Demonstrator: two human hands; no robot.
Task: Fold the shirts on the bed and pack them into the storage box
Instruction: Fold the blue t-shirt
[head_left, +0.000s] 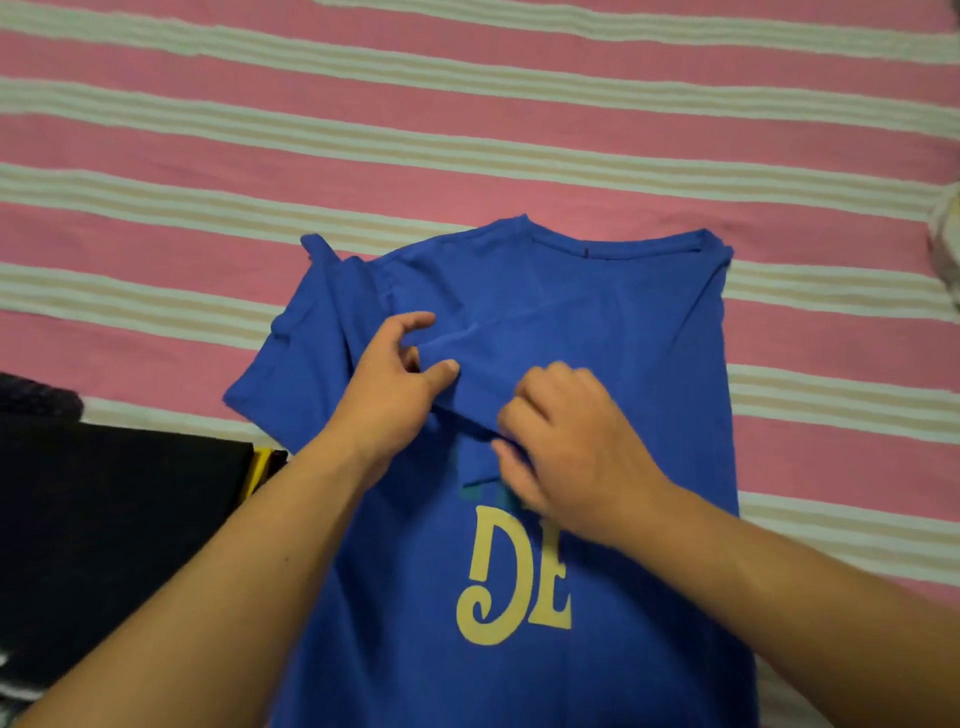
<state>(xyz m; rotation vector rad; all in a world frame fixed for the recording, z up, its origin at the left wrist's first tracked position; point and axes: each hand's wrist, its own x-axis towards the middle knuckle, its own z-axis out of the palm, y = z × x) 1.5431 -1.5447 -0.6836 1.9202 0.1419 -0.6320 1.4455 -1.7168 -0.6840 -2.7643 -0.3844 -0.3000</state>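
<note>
A blue shirt (597, 312) with yellow letters lies on the striped bed, collar pointing away from me. Its right side is folded over the middle, and the left sleeve sticks out to the left. My left hand (395, 384) pinches the folded sleeve edge between thumb and fingers near the shirt's centre. Just to its right, my right hand (566, 441) grips the same folded edge, its fingers curled into the cloth. The storage box is not clearly in view.
The bed sheet (467, 130) has pink, white and beige stripes and stretches far beyond the shirt. A black cloth thing (104, 519) with a yellow edge lies at the near left. A pale bundle (948, 244) shows at the right edge.
</note>
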